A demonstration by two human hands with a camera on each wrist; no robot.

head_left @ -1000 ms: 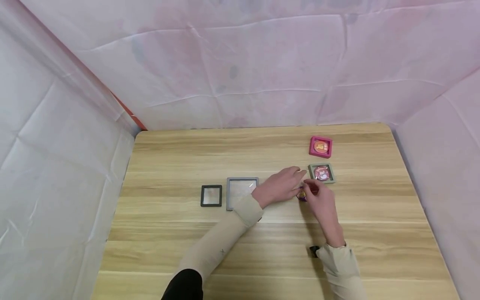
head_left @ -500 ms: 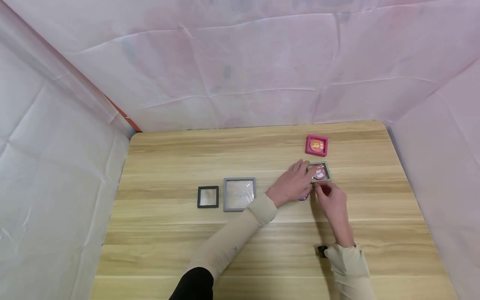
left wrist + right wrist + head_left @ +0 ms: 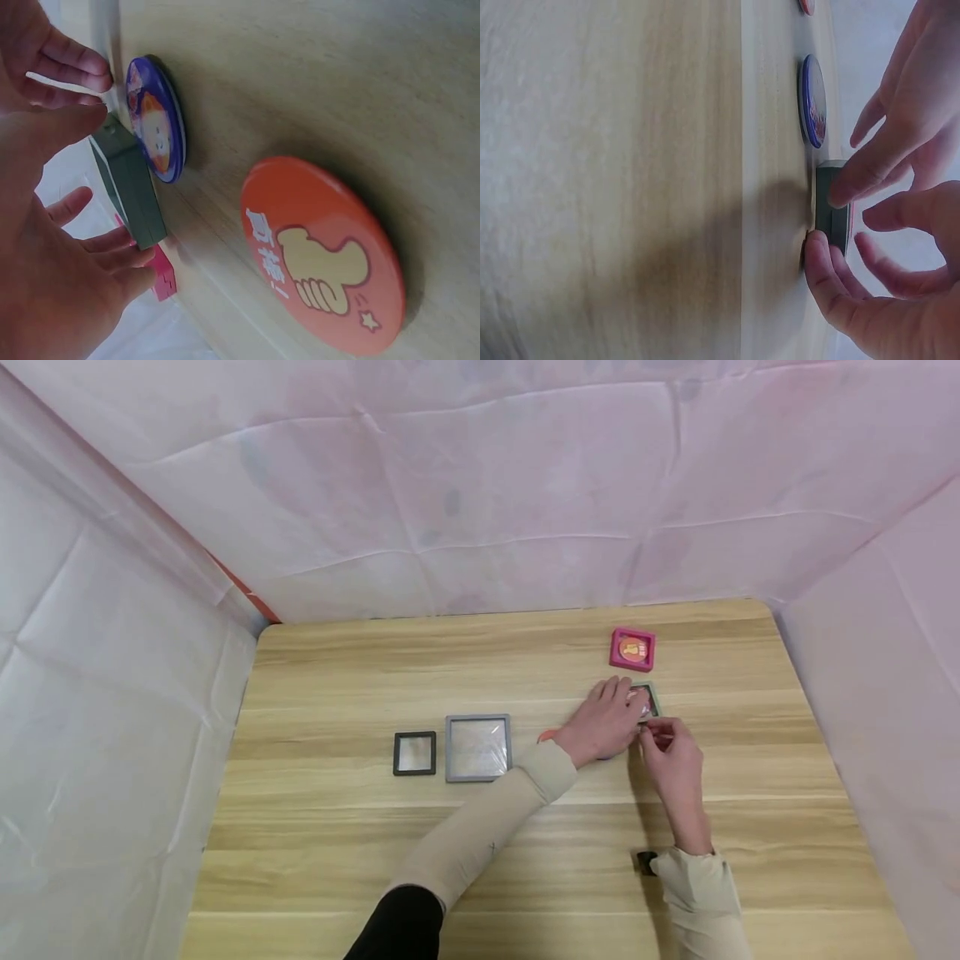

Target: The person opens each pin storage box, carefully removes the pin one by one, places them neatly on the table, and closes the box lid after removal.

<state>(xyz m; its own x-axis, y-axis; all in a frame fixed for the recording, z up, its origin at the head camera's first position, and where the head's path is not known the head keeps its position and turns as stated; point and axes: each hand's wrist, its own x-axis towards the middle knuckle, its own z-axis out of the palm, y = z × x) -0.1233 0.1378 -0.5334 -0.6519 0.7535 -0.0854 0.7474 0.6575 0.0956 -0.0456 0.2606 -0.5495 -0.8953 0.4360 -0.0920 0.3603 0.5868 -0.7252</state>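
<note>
- Left hand [image 3: 603, 722] travelled toward the right edge of the wooden table [image 3: 337, 868]. A second ago it lay short of the green frame [image 3: 139, 195]; now over its left part, thumb at the near side.
- Pink-red badge [image 3: 644, 704] inside that frame: seen whole then, now partly covered by left fingers.
- Right hand [image 3: 677, 758] also shifted toward the table's right edge, from beside the blue-rimmed badge [image 3: 156, 120] to the frame's near side.
- Blue-rimmed badge: head view now shows only a sliver.
- Orange thumbs-up badge [image 3: 322, 259] newly visible past left cuff [image 3: 550, 770].
- Grey frame [image 3: 478, 748] less covered.
</note>
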